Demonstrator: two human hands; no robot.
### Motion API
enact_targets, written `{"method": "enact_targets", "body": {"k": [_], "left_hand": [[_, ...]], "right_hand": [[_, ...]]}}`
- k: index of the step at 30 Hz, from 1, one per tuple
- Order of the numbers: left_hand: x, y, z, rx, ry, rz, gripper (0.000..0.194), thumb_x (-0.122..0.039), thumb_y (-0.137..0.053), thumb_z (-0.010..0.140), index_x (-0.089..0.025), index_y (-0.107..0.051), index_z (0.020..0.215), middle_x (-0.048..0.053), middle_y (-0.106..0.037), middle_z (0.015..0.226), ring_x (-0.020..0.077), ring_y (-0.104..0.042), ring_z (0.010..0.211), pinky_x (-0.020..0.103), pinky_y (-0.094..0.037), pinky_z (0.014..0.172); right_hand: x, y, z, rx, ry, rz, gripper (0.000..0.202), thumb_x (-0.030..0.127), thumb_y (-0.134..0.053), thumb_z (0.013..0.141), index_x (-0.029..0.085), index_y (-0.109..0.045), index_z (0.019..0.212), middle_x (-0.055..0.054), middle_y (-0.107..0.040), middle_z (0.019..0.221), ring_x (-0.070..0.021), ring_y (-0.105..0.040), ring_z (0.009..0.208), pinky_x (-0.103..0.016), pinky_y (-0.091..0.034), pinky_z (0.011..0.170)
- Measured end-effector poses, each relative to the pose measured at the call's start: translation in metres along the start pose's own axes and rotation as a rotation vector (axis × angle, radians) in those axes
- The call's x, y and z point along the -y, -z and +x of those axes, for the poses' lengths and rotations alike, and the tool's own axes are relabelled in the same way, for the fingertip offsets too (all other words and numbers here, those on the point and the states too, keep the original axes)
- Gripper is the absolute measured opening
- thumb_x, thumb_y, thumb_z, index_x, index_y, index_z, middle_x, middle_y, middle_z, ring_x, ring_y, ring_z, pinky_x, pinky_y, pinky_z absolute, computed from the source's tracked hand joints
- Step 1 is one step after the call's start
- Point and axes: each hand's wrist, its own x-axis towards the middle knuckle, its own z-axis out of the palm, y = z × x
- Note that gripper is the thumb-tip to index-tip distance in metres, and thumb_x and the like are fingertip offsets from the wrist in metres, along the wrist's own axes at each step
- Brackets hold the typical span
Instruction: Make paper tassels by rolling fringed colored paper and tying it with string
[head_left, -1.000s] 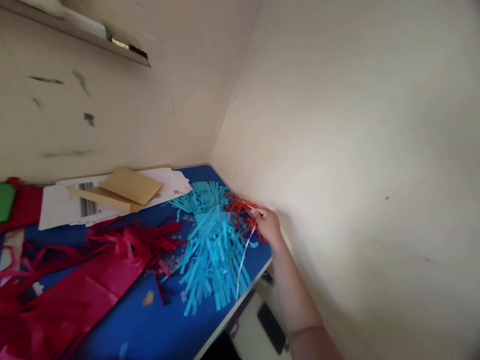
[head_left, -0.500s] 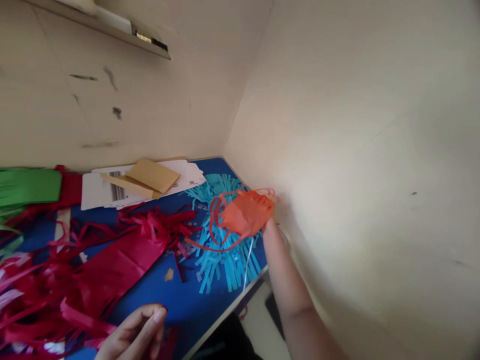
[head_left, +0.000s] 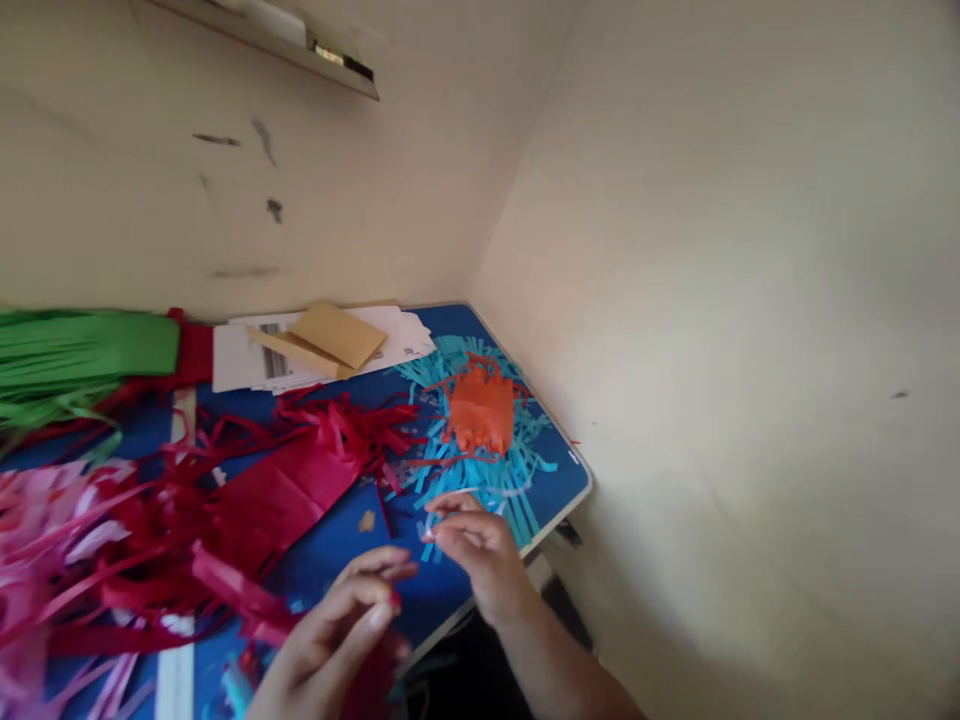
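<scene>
My left hand is at the table's front edge, thumb and index finger pinched with a small red paper piece showing between their tips. Just to its right, my right hand has its fingers closed together on a thin white strip, which curves away to the right. Beyond it lies an orange fringed paper piece, on top of light-blue fringed paper. Crimson fringed paper spreads to the left of my hands.
Pink paper strips and green fringed paper lie on the left of the blue table. White printed sheets with a folded tan card rest against the back wall. A second wall borders the right side; a shelf hangs above.
My right hand has left the orange paper on the blue fringe and come back toward my left hand, now with the white strip. The view has shifted left.
</scene>
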Motion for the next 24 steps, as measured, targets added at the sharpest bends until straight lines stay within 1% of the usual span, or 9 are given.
{"method": "enact_targets", "body": {"k": [2,5,9,12,14,16,19,21,24], "left_hand": [[-0.009,-0.017,-0.002,0.059,-0.038,0.037,0.040,-0.060,-0.073,0.069,-0.020,-0.068,0.069,0.006,-0.067,0.082,0.0196,-0.062,0.077,0.027,-0.054,0.066],[-0.008,-0.015,-0.006,0.009,-0.051,0.098,0.044,-0.063,-0.067,0.073,-0.019,-0.066,0.069,0.002,-0.062,0.064,0.0144,-0.054,0.060,0.023,-0.046,0.056],[0.003,0.010,-0.011,-0.032,-0.055,0.231,0.046,-0.065,-0.064,0.075,-0.019,-0.066,0.070,-0.002,-0.054,0.056,0.0119,-0.047,0.053,0.021,-0.039,0.052],[0.009,0.023,-0.013,-0.012,0.004,0.243,0.049,-0.067,-0.062,0.075,-0.019,-0.065,0.071,-0.002,-0.054,0.057,0.0115,-0.045,0.053,0.021,-0.036,0.051],[0.011,0.025,-0.012,-0.013,0.019,0.238,0.049,-0.067,-0.061,0.076,-0.019,-0.065,0.071,-0.002,-0.054,0.057,0.0114,-0.045,0.053,0.021,-0.036,0.052],[0.010,0.024,-0.011,-0.013,0.022,0.225,0.050,-0.068,-0.061,0.075,-0.018,-0.065,0.072,-0.002,-0.053,0.056,0.0111,-0.044,0.053,0.021,-0.036,0.052],[0.009,0.023,-0.010,-0.016,0.025,0.187,0.051,-0.069,-0.064,0.072,-0.018,-0.064,0.071,-0.003,-0.052,0.055,0.0102,-0.042,0.051,0.021,-0.034,0.049],[0.009,0.025,-0.011,-0.031,0.017,0.177,0.050,-0.068,-0.064,0.072,-0.018,-0.064,0.070,-0.003,-0.051,0.056,0.0095,-0.041,0.052,0.020,-0.033,0.049],[0.011,0.029,-0.010,-0.051,0.006,0.167,0.047,-0.064,-0.066,0.073,-0.018,-0.064,0.067,-0.004,-0.051,0.056,0.0090,-0.041,0.052,0.019,-0.034,0.048]], "right_hand": [[0.003,-0.037,-0.001,0.100,0.030,0.153,0.029,0.053,-0.070,0.081,0.025,-0.078,0.079,-0.008,-0.071,0.110,-0.0245,-0.059,0.115,-0.041,-0.044,0.102],[0.002,-0.063,0.003,0.156,-0.098,0.320,0.027,0.051,-0.076,0.075,0.024,-0.077,0.075,-0.008,-0.071,0.102,-0.0243,-0.060,0.111,-0.039,-0.046,0.099],[-0.001,-0.063,0.020,0.165,-0.500,0.729,0.025,0.038,-0.086,0.064,0.020,-0.071,0.073,-0.005,-0.071,0.100,-0.0162,-0.064,0.085,-0.028,-0.050,0.074],[0.003,-0.056,0.034,0.192,-0.649,0.913,0.022,0.030,-0.083,0.068,0.019,-0.066,0.076,-0.004,-0.070,0.096,-0.0147,-0.062,0.079,-0.027,-0.049,0.069],[0.007,-0.054,0.040,0.237,-0.661,0.950,0.018,0.030,-0.077,0.075,0.019,-0.063,0.076,-0.001,-0.068,0.086,-0.0105,-0.057,0.065,-0.030,-0.050,0.070],[0.008,-0.053,0.044,0.301,-0.642,0.944,0.018,0.033,-0.072,0.080,0.019,-0.060,0.078,0.003,-0.063,0.076,-0.0049,-0.040,0.048,-0.027,-0.048,0.063],[0.007,-0.047,0.054,0.318,-0.583,0.905,0.019,0.033,-0.073,0.079,0.020,-0.059,0.081,0.007,-0.051,0.064,-0.0036,-0.023,0.043,-0.017,-0.031,0.044],[0.005,-0.038,0.064,0.203,-0.500,0.870,0.022,0.029,-0.076,0.074,0.021,-0.058,0.081,0.008,-0.046,0.060,-0.0043,-0.023,0.043,-0.016,-0.020,0.041],[0.005,-0.025,0.077,-0.006,-0.310,0.730,0.022,0.028,-0.074,0.074,0.022,-0.055,0.084,0.008,-0.048,0.060,-0.0046,-0.021,0.042,-0.017,-0.017,0.040]]}}
